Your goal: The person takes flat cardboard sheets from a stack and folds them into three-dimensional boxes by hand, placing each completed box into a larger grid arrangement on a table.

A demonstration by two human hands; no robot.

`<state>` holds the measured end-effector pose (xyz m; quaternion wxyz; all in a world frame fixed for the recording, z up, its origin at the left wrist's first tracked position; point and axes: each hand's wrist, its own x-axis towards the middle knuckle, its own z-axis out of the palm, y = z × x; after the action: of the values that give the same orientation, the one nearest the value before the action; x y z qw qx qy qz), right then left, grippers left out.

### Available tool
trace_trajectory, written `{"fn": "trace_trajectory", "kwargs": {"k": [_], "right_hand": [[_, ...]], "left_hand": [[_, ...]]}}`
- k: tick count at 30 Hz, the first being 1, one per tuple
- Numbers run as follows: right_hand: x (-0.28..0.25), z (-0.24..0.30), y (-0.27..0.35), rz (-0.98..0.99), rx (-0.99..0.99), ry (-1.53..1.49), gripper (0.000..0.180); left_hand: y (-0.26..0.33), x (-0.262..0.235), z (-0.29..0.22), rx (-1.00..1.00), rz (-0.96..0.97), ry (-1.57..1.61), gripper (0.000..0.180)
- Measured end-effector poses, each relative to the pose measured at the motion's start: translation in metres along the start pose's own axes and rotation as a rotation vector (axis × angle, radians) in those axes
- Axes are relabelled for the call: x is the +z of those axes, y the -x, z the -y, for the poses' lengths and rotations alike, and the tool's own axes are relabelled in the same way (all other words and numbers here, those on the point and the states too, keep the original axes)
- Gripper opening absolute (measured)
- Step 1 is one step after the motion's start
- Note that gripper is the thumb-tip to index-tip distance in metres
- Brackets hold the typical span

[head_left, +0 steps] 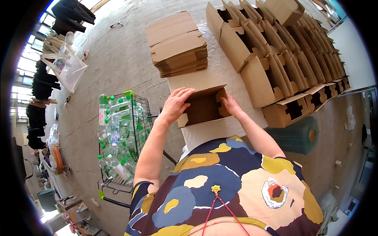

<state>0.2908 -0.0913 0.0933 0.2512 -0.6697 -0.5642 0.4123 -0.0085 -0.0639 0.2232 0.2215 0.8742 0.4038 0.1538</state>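
An open brown cardboard box (204,112) stands between my hands on the white-covered table (215,76), its dark inside facing up toward me. My left hand (177,105) grips its left end, with the fingers along the upper corner and the thumb by the wall. On the other side, my right hand (231,105) holds the right end, the thumb just over the edge at a side flap. A pale flap shows at the lower left corner. Just beyond the box lies a stack of flat folded cardboard (177,41).
Rows of formed cardboard boxes (281,59) are piled at the right. A wire cart (138,118) full of plastic bottles (118,137) with green caps stands at the left. A green wrapped roll (293,135) lies on the floor at right.
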Motion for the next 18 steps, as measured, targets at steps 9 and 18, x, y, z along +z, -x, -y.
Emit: {"fn": "trace_trajectory", "kwargs": {"k": [9, 18], "right_hand": [[0.003, -0.015, -0.004, 0.0, 0.001, 0.0, 0.045], [0.001, -0.008, -0.001, 0.003, -0.027, 0.001, 0.041]], "left_hand": [[0.009, 0.001, 0.019, -0.278, -0.164, 0.53, 0.102], [0.013, 0.027, 0.015, -0.197, -0.335, 0.038, 0.074]]}}
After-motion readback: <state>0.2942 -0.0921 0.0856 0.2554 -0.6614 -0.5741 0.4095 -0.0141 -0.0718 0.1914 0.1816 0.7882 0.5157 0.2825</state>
